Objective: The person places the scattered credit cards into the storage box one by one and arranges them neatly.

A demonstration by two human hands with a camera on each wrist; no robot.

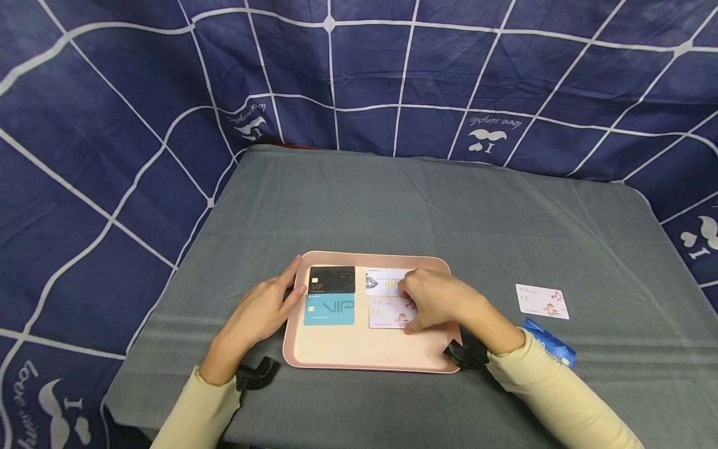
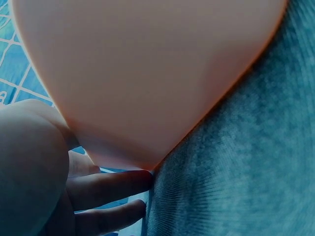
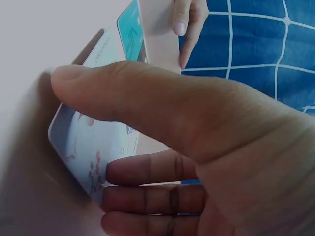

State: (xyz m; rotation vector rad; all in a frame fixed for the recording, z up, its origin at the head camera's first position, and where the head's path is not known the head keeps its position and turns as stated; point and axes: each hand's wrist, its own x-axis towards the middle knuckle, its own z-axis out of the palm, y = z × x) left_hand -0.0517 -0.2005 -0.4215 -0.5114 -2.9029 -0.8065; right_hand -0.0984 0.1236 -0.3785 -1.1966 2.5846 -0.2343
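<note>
A pink tray [image 1: 376, 355] lies on the grey cloth. At its left rim my left hand [image 1: 260, 312] grips the edge, thumb over the rim and fingers along the outside. My right hand [image 1: 440, 296] pinches a white-pink VIP card [image 1: 386, 313] by its long edges, thumb at the near side; the card's right end is partly hidden. Above that lies a white card with yellow lettering [image 1: 381, 282], partly covered by the fingers. On the tray's left half, a black VIP card [image 1: 332, 279] sits above a light-blue VIP card [image 1: 330, 310].
Right of the tray, another white-pink VIP card [image 1: 542, 301] lies on the cloth [image 1: 392, 206]. Beside it, a blue card or packet [image 1: 548, 342] is partly hidden by the right forearm. Blue checked fabric [image 1: 364, 68] hangs behind the table and to its sides.
</note>
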